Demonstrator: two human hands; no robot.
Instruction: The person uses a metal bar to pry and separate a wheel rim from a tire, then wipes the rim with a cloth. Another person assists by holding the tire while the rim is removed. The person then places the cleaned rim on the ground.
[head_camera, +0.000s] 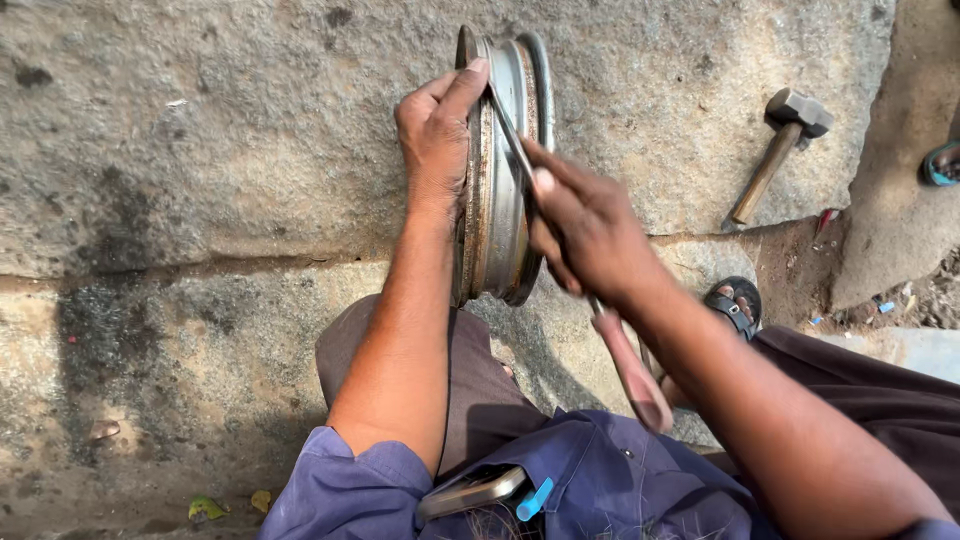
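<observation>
- I see my shirt (600, 480) at 6 o'clock: blue, sleeves rolled above the elbows.
- My trousers (470, 370) are grey-brown.
- At 4 o'clock, my foot wears a black strapped sandal (735, 300).

The single view comes from a camera on the person's head, looking steeply down and slightly forward past the chest onto both forearms and a rough grey stone slab (250, 130) on the ground. It sits close, so the left hand (435, 130) and right hand (590, 230) fill the middle of the frame. There is no second view to share any part of the scene.
</observation>
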